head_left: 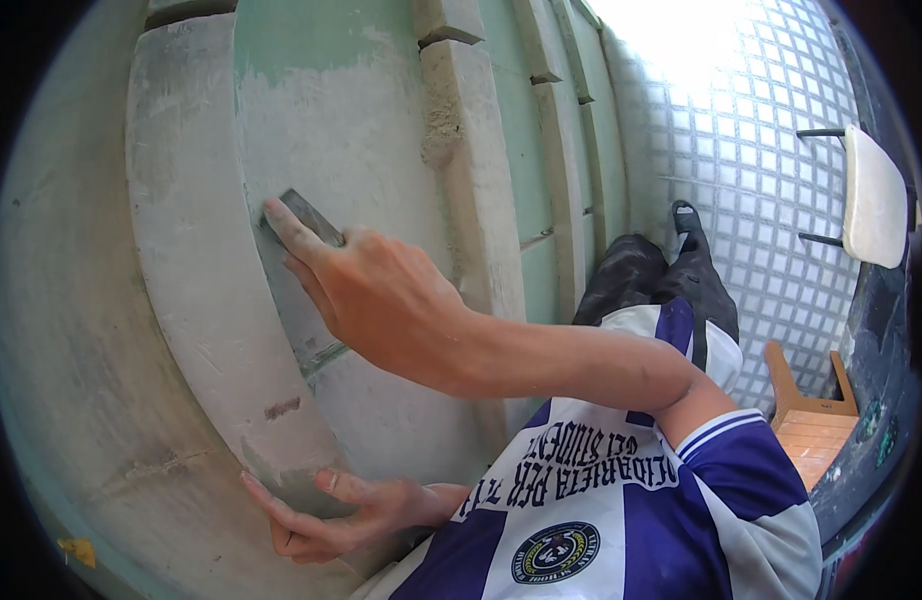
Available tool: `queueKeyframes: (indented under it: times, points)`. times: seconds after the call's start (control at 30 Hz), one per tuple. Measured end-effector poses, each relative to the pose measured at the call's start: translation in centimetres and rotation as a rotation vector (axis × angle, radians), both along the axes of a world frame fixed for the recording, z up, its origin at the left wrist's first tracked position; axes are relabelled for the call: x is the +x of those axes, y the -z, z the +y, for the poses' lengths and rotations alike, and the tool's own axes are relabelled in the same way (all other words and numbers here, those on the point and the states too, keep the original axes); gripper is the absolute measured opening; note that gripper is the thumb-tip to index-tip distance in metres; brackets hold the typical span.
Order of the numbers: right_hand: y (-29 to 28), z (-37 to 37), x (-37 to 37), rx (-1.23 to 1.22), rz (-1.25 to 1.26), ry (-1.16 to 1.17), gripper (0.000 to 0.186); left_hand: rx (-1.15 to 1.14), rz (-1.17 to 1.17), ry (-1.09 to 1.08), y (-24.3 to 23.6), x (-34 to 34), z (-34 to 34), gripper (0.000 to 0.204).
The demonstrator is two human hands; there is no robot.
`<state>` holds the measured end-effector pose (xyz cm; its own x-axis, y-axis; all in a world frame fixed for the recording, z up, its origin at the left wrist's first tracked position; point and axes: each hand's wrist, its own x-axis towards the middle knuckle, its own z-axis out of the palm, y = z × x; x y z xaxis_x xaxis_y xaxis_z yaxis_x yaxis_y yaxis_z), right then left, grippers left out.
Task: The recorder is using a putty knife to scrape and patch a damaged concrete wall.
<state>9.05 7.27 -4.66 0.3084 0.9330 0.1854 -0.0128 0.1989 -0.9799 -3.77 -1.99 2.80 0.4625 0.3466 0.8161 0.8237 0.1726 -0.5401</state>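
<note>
Right hand (376, 290) is gripping a small grey sanding block (311, 217), index finger stretched out along the top of it, pressing it flat against the wall (361, 130) right where the flat face meets the curved moulding (196, 260). So the block sits up in the corner of that seam, about mid-height on the curve. Left hand (336, 515) holds nothing, fingers spread wide and laid on the lower end of the moulding, thumb on top. Wall is a mix of pale grey filler and green paint, with stepped ridges (471, 150) running off to the right. Floor (741, 150) is small white tiles, with a white chair (874, 197) and a little wooden stool (806, 425) over on the right.
</note>
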Motion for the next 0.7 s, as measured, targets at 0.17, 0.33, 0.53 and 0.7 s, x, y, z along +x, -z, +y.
queueKeyframes:
  times: [0.17,0.33,0.53,0.7]
  points:
    - [-0.2,1.5,1.0,0.007,0.104,0.047,0.046,-0.009,-0.006,0.022,0.2,-0.1,0.3,0.062]
    - [-0.2,0.3,0.5,0.016,0.037,-0.056,0.062,-0.011,0.001,0.001,-0.1,0.1,-0.1,0.061]
    - [0.0,1.2,0.8,0.006,0.172,0.006,0.046,-0.029,-0.017,0.021,0.1,-0.1,0.0,0.06]
    - [0.2,1.0,1.2,0.001,0.059,-0.067,0.06,-0.004,0.001,0.026,-0.1,-0.4,0.0,0.059]
